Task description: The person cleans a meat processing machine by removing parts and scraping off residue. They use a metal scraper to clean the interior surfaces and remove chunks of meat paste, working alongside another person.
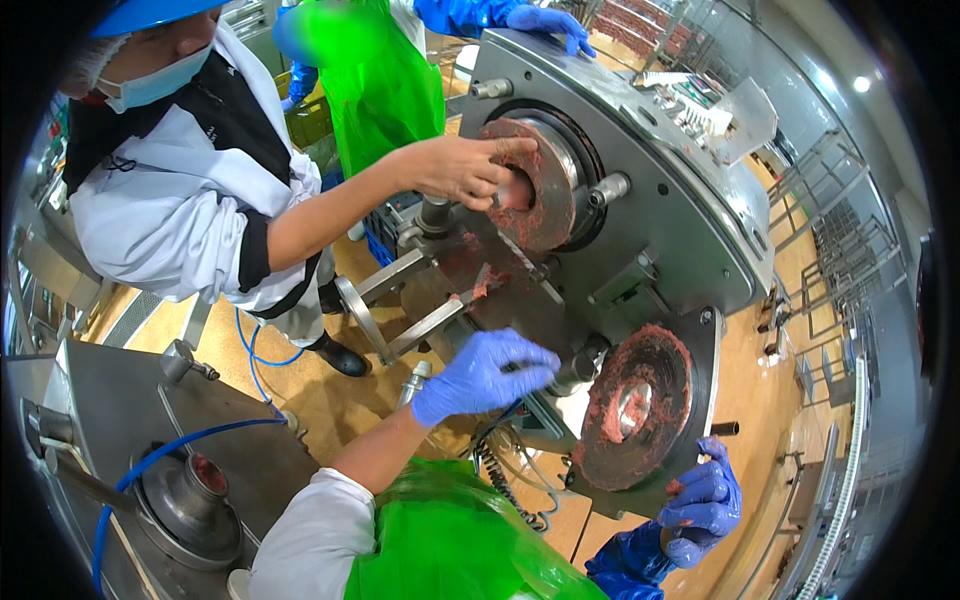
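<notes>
My left hand, in a blue glove, hovers at the lower middle with its fingers bent and nothing seen in them. On the right, my right hand, gloved and smeared with red meat bits, is curled by the lower edge of the machine's hinged metal door; whether it grips something is unclear. The door's round dark plate is coated with ground meat. Above, the opened meat-processing machine shows a thick metal ring with meat on its face. A co-worker's bare hand points at that ring.
A co-worker in a white coat stands at the left. Another, in a green apron, rests a gloved hand on the machine's top. A second metal machine with a blue hose stands lower left. A metal frame juts out in the middle.
</notes>
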Demonstrator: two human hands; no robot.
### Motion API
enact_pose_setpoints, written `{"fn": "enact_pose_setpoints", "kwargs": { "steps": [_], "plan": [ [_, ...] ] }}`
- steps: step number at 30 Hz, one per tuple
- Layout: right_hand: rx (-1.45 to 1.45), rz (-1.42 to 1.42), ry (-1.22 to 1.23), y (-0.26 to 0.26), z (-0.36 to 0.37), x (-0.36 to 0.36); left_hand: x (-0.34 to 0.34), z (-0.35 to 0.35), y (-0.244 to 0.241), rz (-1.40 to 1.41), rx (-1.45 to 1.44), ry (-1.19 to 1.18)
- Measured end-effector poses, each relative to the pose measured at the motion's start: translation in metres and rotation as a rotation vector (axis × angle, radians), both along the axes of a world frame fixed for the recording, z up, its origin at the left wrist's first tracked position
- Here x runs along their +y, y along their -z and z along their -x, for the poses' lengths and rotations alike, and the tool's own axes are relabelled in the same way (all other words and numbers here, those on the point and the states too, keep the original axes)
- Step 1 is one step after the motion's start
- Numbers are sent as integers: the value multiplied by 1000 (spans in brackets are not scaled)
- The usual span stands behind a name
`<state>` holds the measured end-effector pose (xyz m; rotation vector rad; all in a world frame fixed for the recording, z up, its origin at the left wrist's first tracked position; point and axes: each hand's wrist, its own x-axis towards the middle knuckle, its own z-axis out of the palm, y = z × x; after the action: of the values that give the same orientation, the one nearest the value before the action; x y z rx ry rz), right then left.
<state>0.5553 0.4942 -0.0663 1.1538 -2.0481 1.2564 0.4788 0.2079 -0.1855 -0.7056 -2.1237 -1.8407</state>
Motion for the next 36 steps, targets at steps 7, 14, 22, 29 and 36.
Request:
{"fn": "enact_pose_setpoints", "kwargs": {
  "steps": [7, 14, 22, 29, 36],
  "plan": [
    [-75, 24, 13, 3, 8, 15, -22, 33, 6, 113, -53, -366],
    [-83, -65, -334, -5, 32, 28, -60, 52, 83, 259, -299, -738],
    [-126, -104, -629, -9, 49, 31, -61, 58, 82, 101, -385, -636],
    [-155, -14, -673, 5, 46, 34, -61, 59, 89, 192, -278, -641],
    [-232, 78, -622, 37, 59, 22, -60, 55, 89, 176, -292, -667]
  ]
}}
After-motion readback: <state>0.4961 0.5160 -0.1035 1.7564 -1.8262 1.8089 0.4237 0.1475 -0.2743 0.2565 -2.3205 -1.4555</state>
